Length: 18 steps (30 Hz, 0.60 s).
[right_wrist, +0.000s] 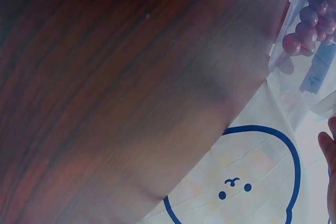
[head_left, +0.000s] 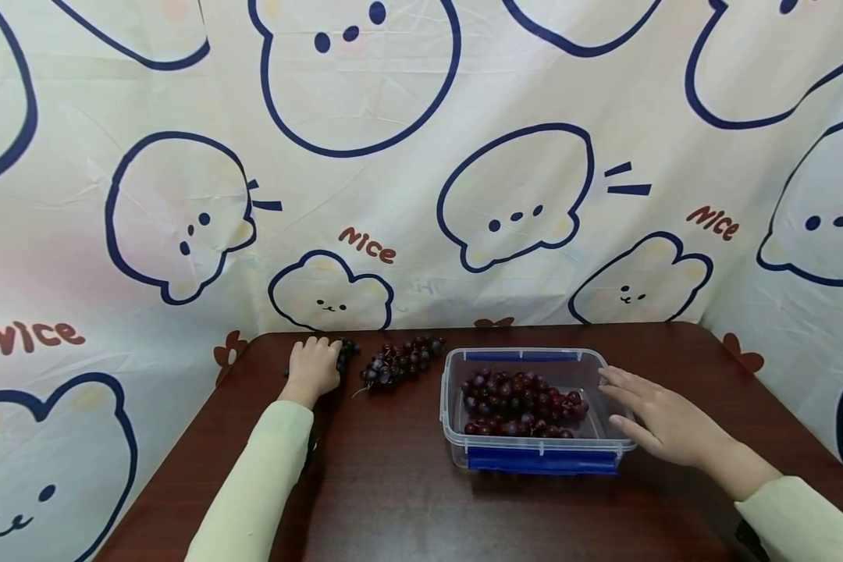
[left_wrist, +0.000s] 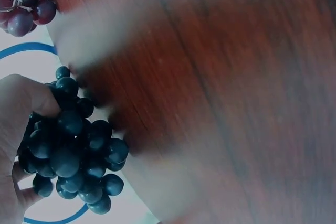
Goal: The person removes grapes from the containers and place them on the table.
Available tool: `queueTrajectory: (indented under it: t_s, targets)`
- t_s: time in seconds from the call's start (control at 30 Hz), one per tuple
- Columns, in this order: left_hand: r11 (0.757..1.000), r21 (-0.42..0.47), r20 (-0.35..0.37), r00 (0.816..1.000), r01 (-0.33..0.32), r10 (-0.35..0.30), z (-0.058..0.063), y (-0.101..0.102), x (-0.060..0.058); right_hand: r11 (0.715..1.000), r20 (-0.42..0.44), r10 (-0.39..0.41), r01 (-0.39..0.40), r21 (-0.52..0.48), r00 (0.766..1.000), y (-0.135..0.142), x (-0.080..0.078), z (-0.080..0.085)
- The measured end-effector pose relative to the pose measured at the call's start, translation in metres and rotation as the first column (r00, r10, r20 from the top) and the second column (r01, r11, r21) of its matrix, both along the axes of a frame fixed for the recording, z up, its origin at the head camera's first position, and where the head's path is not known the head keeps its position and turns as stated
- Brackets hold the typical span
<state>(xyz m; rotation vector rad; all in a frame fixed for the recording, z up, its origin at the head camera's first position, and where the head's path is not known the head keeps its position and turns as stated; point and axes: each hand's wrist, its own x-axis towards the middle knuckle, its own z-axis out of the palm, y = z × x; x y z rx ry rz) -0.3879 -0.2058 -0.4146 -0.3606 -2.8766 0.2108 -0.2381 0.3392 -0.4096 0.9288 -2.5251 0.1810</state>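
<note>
My left hand (head_left: 314, 365) grips a bunch of dark, nearly black grapes (left_wrist: 73, 150) at the table's back left, thumb and fingers around it in the left wrist view. In the head view the hand covers most of that bunch. To its right lies another bunch of dark red grapes (head_left: 400, 363) with its stem toward me. My right hand (head_left: 663, 414) has its fingers extended at the right rim of a clear plastic box (head_left: 534, 443) with blue clips. Red grapes (head_left: 523, 398) lie inside the box.
The brown wooden table (head_left: 393, 499) meets a cloth backdrop (head_left: 421, 172) with cartoon bears along its back edge. The same cloth hangs at both sides. The box walls stand up around the grapes, and a blue clip (head_left: 542, 460) faces me.
</note>
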Motion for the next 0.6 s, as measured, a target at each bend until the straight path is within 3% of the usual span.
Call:
queueTrajectory:
  t_s: [0.6]
  targets:
    - [0.999, 0.031, 0.007, 1.000, 0.025, -0.025, 0.0044, -0.0042, 0.0044, 1.000, 0.014, -0.021, 0.021, 0.000, 1.000, 0.0009, 0.0000, -0.0017]
